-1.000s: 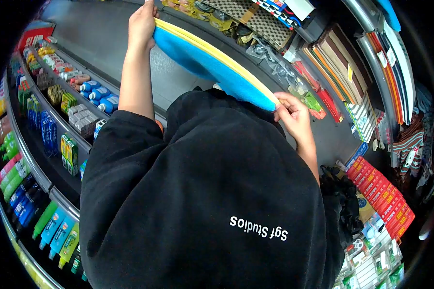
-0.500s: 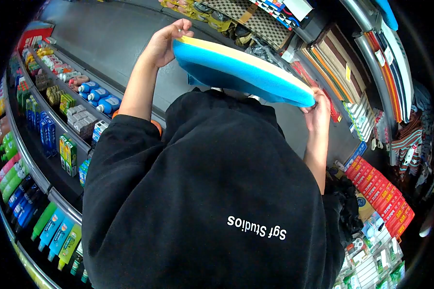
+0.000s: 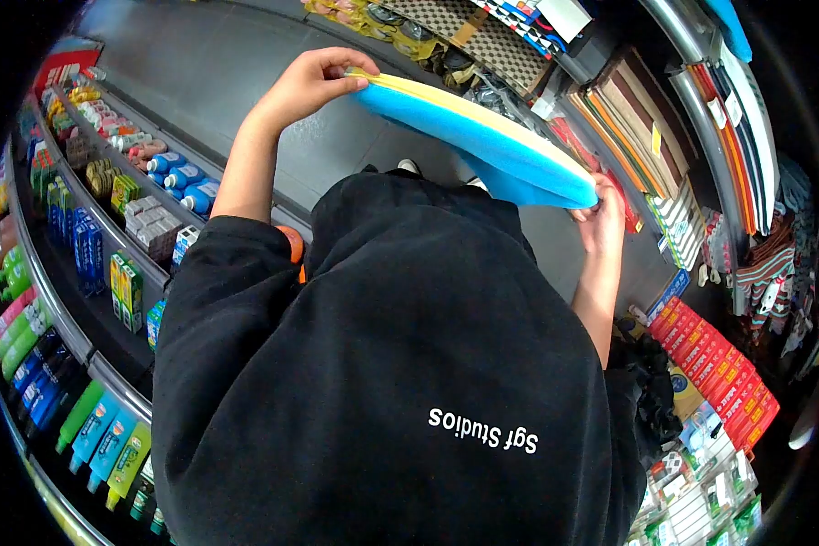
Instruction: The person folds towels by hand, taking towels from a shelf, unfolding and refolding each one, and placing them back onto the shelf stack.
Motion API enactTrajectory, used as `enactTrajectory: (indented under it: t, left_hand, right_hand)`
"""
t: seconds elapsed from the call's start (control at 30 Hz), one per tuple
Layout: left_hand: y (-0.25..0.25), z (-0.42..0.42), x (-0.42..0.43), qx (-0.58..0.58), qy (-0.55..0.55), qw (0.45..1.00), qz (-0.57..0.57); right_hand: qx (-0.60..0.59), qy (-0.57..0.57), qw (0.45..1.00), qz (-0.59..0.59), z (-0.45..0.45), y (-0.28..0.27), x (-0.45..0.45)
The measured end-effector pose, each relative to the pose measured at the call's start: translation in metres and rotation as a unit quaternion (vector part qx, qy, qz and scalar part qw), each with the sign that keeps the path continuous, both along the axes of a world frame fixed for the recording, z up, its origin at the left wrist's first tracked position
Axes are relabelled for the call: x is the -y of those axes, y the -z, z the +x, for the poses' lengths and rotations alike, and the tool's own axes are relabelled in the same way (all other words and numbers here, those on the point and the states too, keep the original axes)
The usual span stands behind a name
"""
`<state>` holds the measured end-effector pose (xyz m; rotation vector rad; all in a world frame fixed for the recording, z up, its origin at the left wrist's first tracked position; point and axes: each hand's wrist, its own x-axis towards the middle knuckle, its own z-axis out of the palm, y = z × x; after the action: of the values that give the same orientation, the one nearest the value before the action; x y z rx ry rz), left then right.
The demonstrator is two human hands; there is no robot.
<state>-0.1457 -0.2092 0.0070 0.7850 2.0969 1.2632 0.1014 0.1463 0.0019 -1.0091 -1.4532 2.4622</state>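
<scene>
A blue cloth [image 3: 482, 146] with a yellow upper edge is stretched between my two hands, out in front of my black shirt. My left hand [image 3: 323, 82] pinches its left corner between thumb and fingers. At the other end, my right hand [image 3: 601, 214] grips the right corner, fingers closed on it. The cloth's lower part hangs down and folds beneath the yellow edge.
Shelves [image 3: 82, 328] with tubes, boxes and blue-capped bottles [image 3: 182, 177] curve along the left. Folded mats [image 3: 628, 127] stand on a rack at the right, above red boxes [image 3: 719, 373]. Grey floor [image 3: 182, 55] lies beyond my hands.
The cloth has shifted to the right and nearer my body, both hands moving with it. My left hand's fingers have closed in a pinch on its corner.
</scene>
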Motion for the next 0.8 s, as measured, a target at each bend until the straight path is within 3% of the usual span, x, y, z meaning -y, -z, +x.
enactTrajectory:
  t: [0.37,0.43,0.63,0.8]
  left_hand:
    - [-0.021,0.010,-0.005,-0.027,-0.066,0.996,0.044]
    - [-0.023,0.008,-0.005,-0.121,0.001,0.991,0.051]
    - [-0.040,0.011,-0.013,-0.231,0.083,0.969,-0.003]
    - [-0.037,0.016,-0.015,-0.207,0.074,0.975,-0.022]
  right_hand:
    - [0.011,0.027,0.999,0.029,0.000,0.001,-0.004]
    - [0.012,0.026,0.999,0.028,0.001,0.001,-0.006]
    - [0.007,0.032,0.997,0.066,0.004,-0.006,-0.012]
    - [-0.016,0.037,0.991,0.128,0.003,-0.034,-0.017]
